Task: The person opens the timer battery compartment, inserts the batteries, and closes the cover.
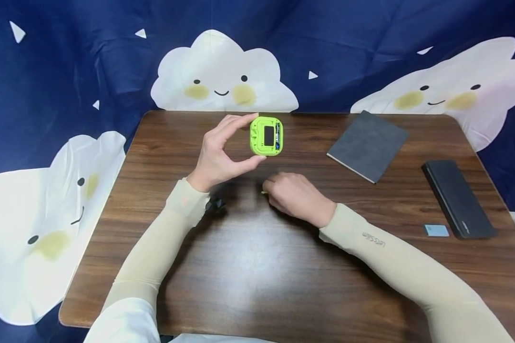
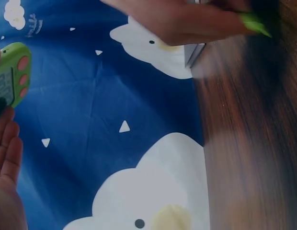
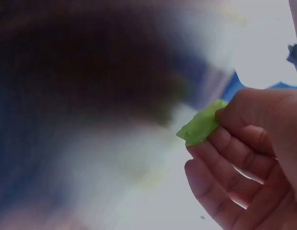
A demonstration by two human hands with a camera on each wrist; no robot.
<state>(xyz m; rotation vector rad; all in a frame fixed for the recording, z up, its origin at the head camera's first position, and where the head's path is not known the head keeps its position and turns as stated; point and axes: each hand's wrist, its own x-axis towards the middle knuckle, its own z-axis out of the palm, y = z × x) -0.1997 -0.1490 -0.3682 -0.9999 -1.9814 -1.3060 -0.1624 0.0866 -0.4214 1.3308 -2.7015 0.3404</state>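
Observation:
My left hand (image 1: 218, 155) pinches a small lime-green timer-like device (image 1: 254, 138) between thumb and fingers, above the table. Its back faces the head camera, with a battery (image 1: 277, 136) lying in an uncovered slot beside a dark rectangle. From the left wrist, the device (image 2: 22, 72) shows a screen and pink buttons. My right hand (image 1: 298, 197) is lower and nearer me, apart from the device. Between its thumb and fingers it pinches a small green plastic piece (image 3: 203, 125), perhaps a battery cover, mostly hidden by the hand in the head view.
On the brown wooden table (image 1: 249, 295), a dark grey notebook (image 1: 367, 145) lies at the back right. Farther right are a long black case (image 1: 460, 200) and a small light-blue box (image 1: 436, 230). A blue cloth with clouds (image 1: 326, 38) hangs behind the table.

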